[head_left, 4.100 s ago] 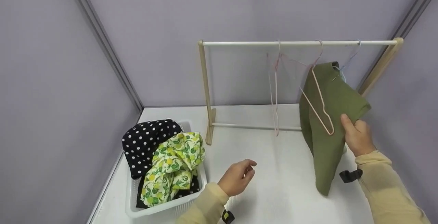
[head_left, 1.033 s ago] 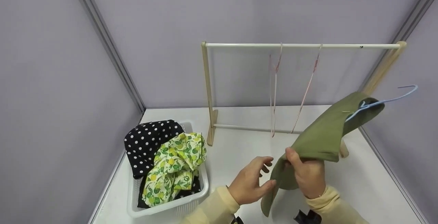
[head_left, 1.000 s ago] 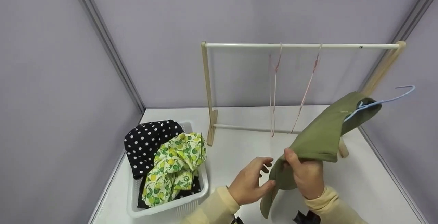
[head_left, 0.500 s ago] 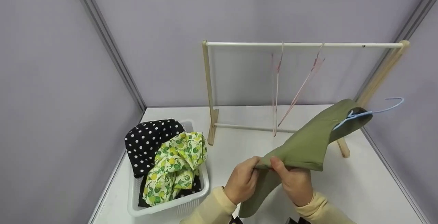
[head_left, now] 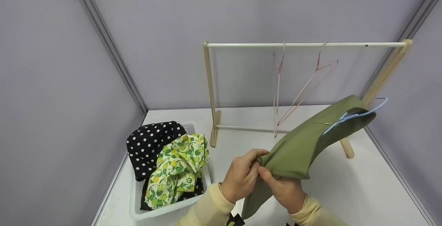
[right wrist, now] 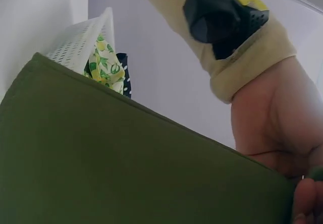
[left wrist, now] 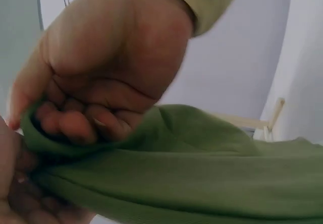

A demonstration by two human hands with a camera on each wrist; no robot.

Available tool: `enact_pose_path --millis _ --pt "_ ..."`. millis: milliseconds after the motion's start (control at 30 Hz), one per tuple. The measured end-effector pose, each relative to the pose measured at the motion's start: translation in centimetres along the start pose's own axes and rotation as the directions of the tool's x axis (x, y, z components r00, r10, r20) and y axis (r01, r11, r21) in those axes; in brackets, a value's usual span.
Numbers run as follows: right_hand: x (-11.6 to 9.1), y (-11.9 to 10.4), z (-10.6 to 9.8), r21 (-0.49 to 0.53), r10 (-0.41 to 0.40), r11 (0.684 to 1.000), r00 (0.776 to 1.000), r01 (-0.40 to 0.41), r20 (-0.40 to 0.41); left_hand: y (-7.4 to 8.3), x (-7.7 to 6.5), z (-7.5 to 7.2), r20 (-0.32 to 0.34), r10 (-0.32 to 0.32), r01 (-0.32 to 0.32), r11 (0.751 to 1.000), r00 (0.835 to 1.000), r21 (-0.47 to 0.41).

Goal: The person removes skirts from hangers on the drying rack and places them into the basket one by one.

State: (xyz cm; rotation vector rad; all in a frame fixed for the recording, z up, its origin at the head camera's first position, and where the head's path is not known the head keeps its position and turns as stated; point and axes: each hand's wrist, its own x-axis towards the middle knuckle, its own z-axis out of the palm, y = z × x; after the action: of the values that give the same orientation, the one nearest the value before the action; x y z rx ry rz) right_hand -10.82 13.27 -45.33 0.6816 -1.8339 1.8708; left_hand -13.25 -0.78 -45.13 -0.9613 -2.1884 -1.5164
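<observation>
A plain olive-green garment [head_left: 300, 143] is held up off the rack, slanting from lower left to upper right. A light-blue hanger [head_left: 355, 115] sits in its neck opening, hook free in the air. My left hand [head_left: 240, 177] grips the garment's lower-left edge. Right beside it, my right hand [head_left: 285, 191] pinches the near edge, thumb on top. The left wrist view shows fingers [left wrist: 75, 125] curled into a fold of the green cloth [left wrist: 192, 178]. In the right wrist view the cloth [right wrist: 126, 158] fills the lower half.
A rack with a white rail [head_left: 241, 45] stands at the back, bearing a pink hanger [head_left: 278, 91] and another pink hanger [head_left: 304, 88] turned at an angle. At left, a white basket [head_left: 155, 214] holds polka-dot cloth [head_left: 148, 139] and lemon-print cloth [head_left: 172, 170]. Grey walls enclose the table.
The garment and its blue hanger have come off the rail and toward me. My left hand, loose beforehand, has taken hold of the garment's edge. The right-hand pink hanger has turned.
</observation>
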Motion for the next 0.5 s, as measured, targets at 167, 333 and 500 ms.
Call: enact_pose_path --millis 167,333,500 --pt "0.0 0.1 0.0 -0.075 0.004 0.997 1.000 -0.004 0.010 0.6 -0.3 -0.5 0.121 0.049 -0.034 0.992 0.991 -0.124" --pt "-0.5 1.9 -0.7 -0.242 -0.122 0.959 0.987 0.145 0.110 0.8 -0.5 -0.5 0.178 0.142 -0.140 0.990 0.974 -0.026" --pt "-0.5 3.0 -1.3 -0.776 -0.448 0.122 0.732 0.619 0.513 1.2 -0.4 0.1 0.089 0.116 -0.124 0.988 0.989 0.088"
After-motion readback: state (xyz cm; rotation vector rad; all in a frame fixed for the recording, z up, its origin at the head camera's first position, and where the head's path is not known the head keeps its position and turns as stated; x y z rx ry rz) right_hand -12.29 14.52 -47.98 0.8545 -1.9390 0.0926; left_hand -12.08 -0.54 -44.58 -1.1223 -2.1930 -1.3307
